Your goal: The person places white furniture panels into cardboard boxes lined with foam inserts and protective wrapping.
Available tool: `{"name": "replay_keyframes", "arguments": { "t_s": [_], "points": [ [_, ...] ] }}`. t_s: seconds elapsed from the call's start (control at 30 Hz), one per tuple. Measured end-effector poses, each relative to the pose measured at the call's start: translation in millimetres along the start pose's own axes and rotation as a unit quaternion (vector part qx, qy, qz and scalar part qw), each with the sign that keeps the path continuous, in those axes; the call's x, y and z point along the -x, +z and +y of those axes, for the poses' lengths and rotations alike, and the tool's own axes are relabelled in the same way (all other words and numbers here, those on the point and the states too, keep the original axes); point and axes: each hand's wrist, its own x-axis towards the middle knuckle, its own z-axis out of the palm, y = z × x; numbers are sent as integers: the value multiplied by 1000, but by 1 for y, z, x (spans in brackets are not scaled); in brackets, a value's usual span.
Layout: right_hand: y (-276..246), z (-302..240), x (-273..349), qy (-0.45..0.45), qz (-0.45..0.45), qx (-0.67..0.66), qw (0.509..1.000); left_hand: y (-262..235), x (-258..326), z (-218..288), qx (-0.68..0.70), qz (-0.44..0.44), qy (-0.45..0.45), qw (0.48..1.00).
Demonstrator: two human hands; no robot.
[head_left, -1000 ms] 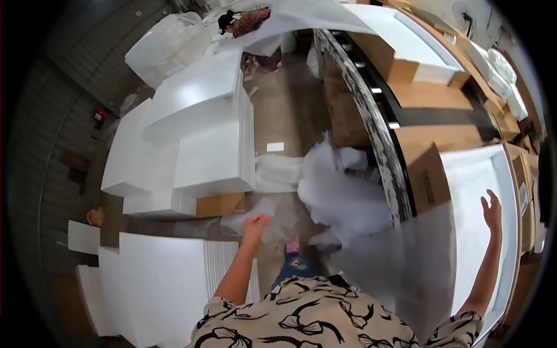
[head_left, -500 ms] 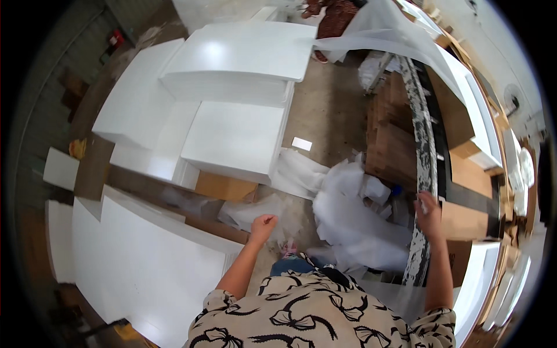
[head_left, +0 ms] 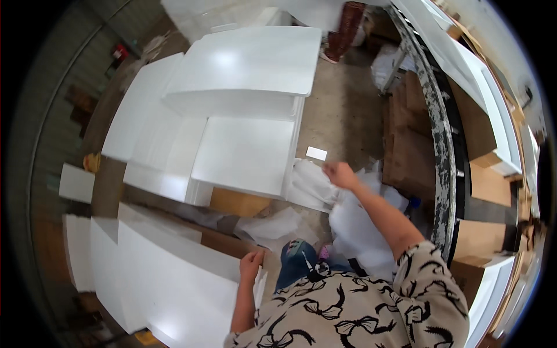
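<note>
My left hand is curled closed beside the upper edge of the white panels at the lower left, and nothing shows in it. Held out in front of me, my right hand is loosely closed and slightly blurred, with no object visible in its fingers. Below it lies crumpled white foam wrap on the floor. A small white card rests on the floor just beyond that hand. Ahead to the left stands a group of glossy white cabinet pieces.
A conveyor with a scuffed metal rail runs along the right, bearing cartons and white panels. Flattened brown cardboard is stacked under it. More plastic film lies near my feet. Another person's leg shows at the far end.
My right hand has left the conveyor rail and swung inward and forward over the foam wrap. My left hand has moved down towards the white panels. The view has shifted and I have turned.
</note>
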Motion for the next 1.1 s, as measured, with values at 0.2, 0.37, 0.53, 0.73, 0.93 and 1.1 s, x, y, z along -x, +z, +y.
{"name": "replay_keyframes", "arguments": {
  "t_s": [0.2, 0.37, 0.53, 0.73, 0.93, 1.1],
  "points": [
    [-23, 2, -172, 74, 133, -59, 986, -12, -67, 32, 185, 0, -100, 978],
    [-17, 11, -267, 150, 159, -16, 976, -12, -191, 118, 242, -22, -100, 965],
    [13, 24, -304, 164, 175, 125, 963, 4, -327, 240, 272, -60, -26, 960],
    [62, -8, -287, 99, 227, 212, 946, 27, -464, 337, 324, -103, -21, 940],
    [48, -4, -288, 111, 253, 58, 959, 74, -503, 394, 268, -35, -25, 962],
    [36, 5, -300, 149, 254, 38, 955, 85, -498, 408, 234, -26, -12, 972]
  ]
}}
